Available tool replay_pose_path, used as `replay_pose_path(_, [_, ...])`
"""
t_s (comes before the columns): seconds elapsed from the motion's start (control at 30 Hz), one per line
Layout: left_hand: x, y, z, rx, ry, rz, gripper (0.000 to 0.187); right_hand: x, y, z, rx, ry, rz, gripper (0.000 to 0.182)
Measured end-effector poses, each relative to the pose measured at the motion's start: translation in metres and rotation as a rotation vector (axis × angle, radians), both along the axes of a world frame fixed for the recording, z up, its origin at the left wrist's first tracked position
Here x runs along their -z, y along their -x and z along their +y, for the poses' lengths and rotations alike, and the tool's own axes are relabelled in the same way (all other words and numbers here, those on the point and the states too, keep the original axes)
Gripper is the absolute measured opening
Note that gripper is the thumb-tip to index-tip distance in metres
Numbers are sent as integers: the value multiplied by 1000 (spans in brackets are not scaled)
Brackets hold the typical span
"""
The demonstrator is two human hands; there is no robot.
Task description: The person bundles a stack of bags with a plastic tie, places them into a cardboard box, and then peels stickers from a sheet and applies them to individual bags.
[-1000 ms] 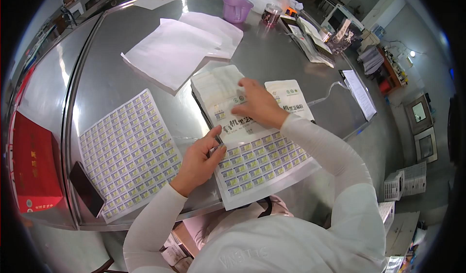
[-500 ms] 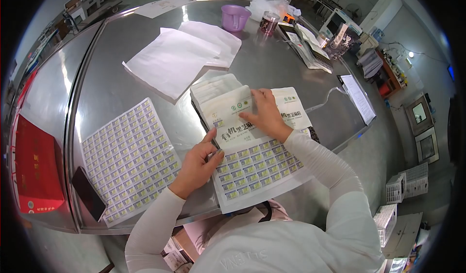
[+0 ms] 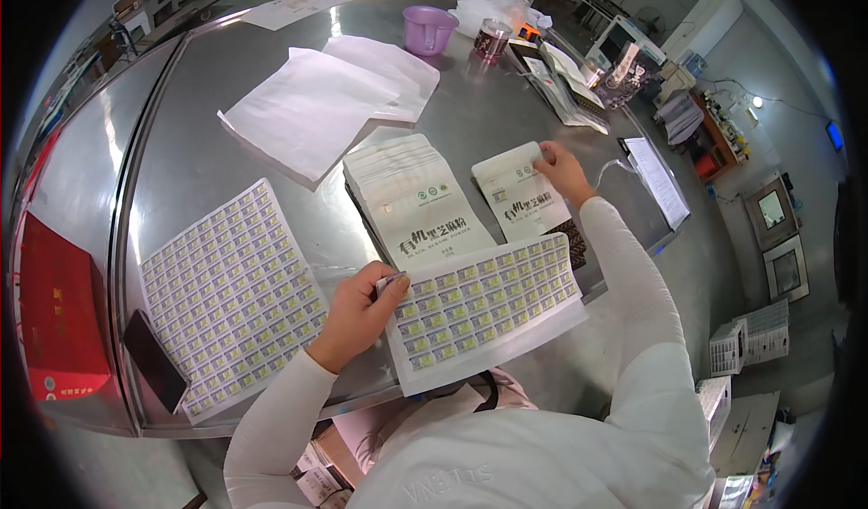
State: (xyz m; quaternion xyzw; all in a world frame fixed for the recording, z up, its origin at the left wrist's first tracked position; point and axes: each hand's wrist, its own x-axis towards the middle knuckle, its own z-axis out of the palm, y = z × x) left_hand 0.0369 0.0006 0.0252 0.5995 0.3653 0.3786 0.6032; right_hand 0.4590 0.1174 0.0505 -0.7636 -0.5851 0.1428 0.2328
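Note:
My left hand (image 3: 353,315) pinches the upper left corner of a sheet of small yellow-and-blue labels (image 3: 488,301), which lies on white backing paper at the table's near edge. Just beyond the sheet is a stack of pale printed pouches (image 3: 420,206), its lower end under the sheet. To the right of the stack lies another pouch (image 3: 520,193) with a label at its upper left, on top of a dark patterned piece. My right hand (image 3: 568,179) has its fingers closed at this pouch's upper right edge; the fingertips are partly hidden.
A second label sheet (image 3: 231,296) lies at left beside a black phone (image 3: 154,360). Further left is a red bag (image 3: 63,310). White paper sheets (image 3: 307,111), a purple cup (image 3: 429,30), a jar (image 3: 491,39) and a clipboard (image 3: 655,183) lie further off on the metal table (image 3: 217,84).
My right hand has moved right, from the labelled pouch over the stack to the separate pouch at right. The stack's top pouch now shows no label. My left hand stays at the label sheet's corner.

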Motion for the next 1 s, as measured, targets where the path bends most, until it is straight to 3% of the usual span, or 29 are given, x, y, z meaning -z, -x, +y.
replay_pose_path(0.1, [8, -1, 1, -34, -15, 25, 21, -2, 46, -11, -232, -432, -414, 37])
replay_pose_path(0.2, [7, 0, 2, -46, -19, 89, 22, -39, 154, -57, -612, -168, 113, 36])
replay_pose_path(0.37, [1, 2, 3, -28, 23, 32, 23, -33, 225, -99, -949, -49, 85, 33])
replay_pose_path(0.47, [-1, 3, 2, -29, 50, -46, 25, -41, 227, -99, -842, 64, 161, 30])
replay_pose_path(0.6, [7, 3, 4, -56, 135, -135, 28, -39, 222, -98, -853, -5, 154, 26])
replay_pose_path(1.0, [9, 3, 5, -118, 22, -100, 25, -37, 225, -98, -914, -141, 94, 23])
